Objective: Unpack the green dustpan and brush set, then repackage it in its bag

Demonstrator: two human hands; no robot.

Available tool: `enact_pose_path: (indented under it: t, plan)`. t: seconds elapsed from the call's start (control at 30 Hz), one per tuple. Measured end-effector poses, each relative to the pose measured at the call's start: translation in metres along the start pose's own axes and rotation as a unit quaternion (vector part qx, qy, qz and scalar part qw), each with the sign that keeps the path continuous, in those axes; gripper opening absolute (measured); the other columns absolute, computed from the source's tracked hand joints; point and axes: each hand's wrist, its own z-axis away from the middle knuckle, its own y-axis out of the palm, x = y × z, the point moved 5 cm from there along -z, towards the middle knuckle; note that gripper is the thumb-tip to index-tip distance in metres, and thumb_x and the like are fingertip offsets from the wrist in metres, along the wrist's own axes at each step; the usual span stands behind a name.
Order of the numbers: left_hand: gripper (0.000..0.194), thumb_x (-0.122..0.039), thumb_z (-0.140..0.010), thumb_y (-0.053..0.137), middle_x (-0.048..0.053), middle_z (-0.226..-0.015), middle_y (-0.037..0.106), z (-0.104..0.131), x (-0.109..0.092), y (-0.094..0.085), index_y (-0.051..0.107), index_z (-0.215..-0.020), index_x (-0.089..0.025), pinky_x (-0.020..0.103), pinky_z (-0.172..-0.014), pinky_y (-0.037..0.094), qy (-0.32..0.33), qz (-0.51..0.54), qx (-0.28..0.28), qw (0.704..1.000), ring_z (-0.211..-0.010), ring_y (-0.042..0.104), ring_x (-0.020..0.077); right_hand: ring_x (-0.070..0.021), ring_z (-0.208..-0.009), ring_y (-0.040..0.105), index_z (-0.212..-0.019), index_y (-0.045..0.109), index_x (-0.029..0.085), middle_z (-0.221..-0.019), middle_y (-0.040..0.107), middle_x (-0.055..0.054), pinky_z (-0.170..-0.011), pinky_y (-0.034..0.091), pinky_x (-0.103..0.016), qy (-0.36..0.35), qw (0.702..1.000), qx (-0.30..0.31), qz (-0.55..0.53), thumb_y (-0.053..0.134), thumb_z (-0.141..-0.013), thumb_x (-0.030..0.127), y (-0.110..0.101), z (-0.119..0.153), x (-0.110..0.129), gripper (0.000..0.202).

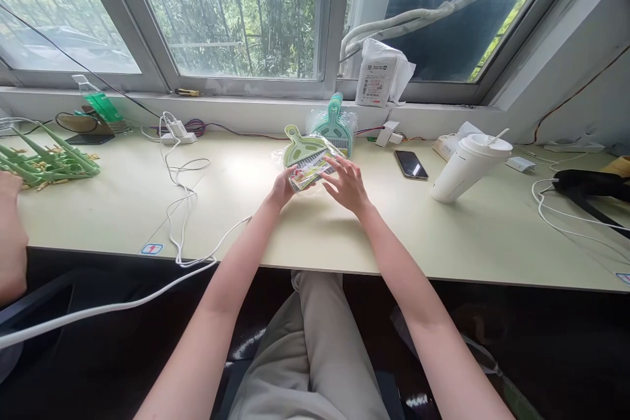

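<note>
Right now I have my left hand (281, 189) and right hand (347, 185) both grasping the wrapped dustpan set (309, 159), pinning it flat on the surface (246, 210) so its crinkly wrap stays put. It lies left of the cup (467, 167), with a second set (335, 123) just behind it.

dustpan sets (315, 156): 2 | cups (467, 167): 1 | phones (411, 164): 1 | hands (347, 185): 2

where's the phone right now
The phone lies flat on the desk, right of the right hand and left of the white cup.
</note>
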Motion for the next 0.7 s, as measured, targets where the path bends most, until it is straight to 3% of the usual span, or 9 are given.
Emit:
enact_pose_path:
  t: [0.23, 0.7]
  plan:
    - [0.041, -0.034, -0.082, 0.058, 0.014, -0.108, 0.07, 0.0, 0.004, 0.003, 0.06, -0.117, -0.012, 0.045, -0.084, 0.054, -0.003, -0.013, 0.003, 1.0, -0.086, 0.07, 0.0283, -0.0295, -0.129, 0.037, -0.118, 0.065, 0.026, -0.144, 0.046, -0.008, -0.099, 0.031, -0.045, 0.057, 0.998, -0.004, 0.014, 0.044, -0.096, 0.032, 0.009, 0.001, -0.001, 0.031]
    - [0.036, -0.028, -0.079, 0.06, 0.012, -0.107, 0.071, -0.003, 0.003, -0.003, 0.06, -0.112, -0.011, 0.044, -0.086, 0.054, 0.014, -0.001, -0.021, 1.0, -0.088, 0.069, 0.0264, -0.03, -0.123, 0.039, -0.125, 0.06, 0.024, -0.138, 0.05, -0.01, -0.095, 0.032, -0.043, 0.042, 0.999, 0.001, 0.003, 0.04, -0.097, 0.035, 0.011, 0.001, 0.004, 0.036]
